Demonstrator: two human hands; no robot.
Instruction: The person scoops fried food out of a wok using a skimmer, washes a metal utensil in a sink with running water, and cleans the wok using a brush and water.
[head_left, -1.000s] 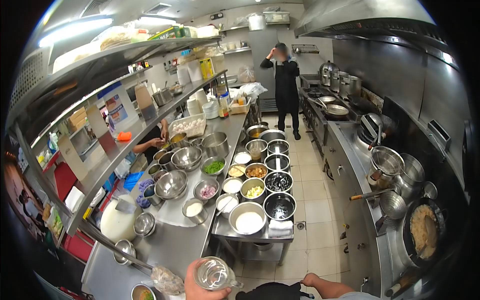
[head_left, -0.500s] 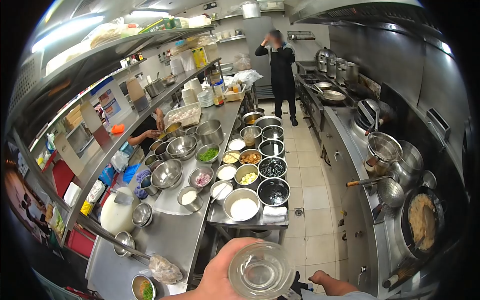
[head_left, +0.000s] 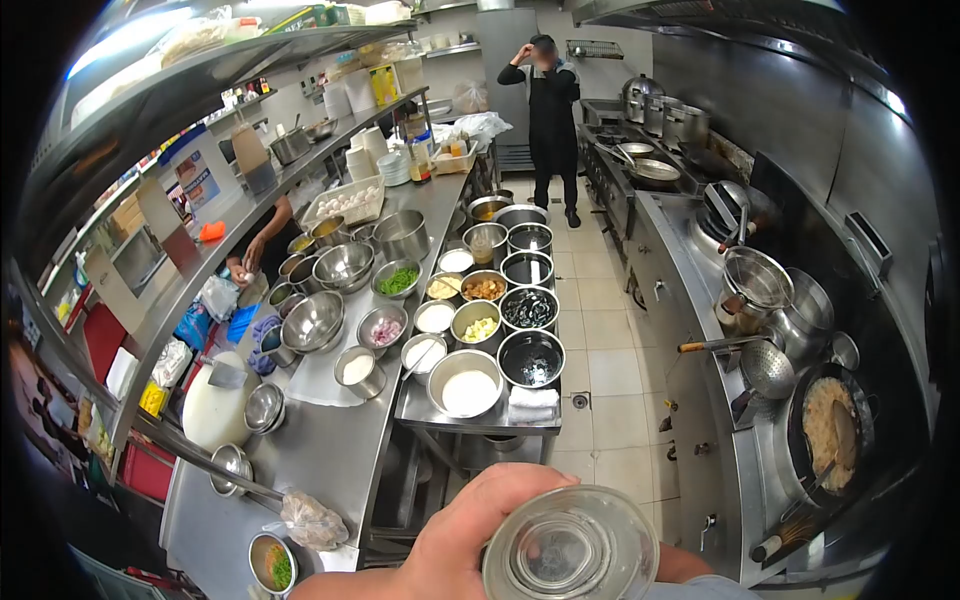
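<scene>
My left hand [head_left: 440, 550] is wrapped round a clear drinking glass [head_left: 572, 548], raised close to the camera at the bottom of the view. Circular rings show in its thick base; whether any liquid is in it I cannot make out. Behind the glass, a small part of my right hand or wrist [head_left: 684, 566] shows, with the fingers hidden. To the right, a black wok [head_left: 800, 440] on the range holds light brown food [head_left: 832, 425], and a metal turner [head_left: 845, 432] rests in it.
Steel bowls and pots of ingredients crowd the side stand [head_left: 415, 408] and the long worktable [head_left: 330, 455]. A strainer [head_left: 768, 370] lies beside the wok. Down the tiled aisle [head_left: 610, 400] stands a person in a black apron [head_left: 553, 130]. Another person's hands [head_left: 250, 255] work behind the table.
The glass has come nearer the camera and looks larger, moving right with my left hand. My right hand, visible with spread fingers before, is now mostly covered by the glass.
</scene>
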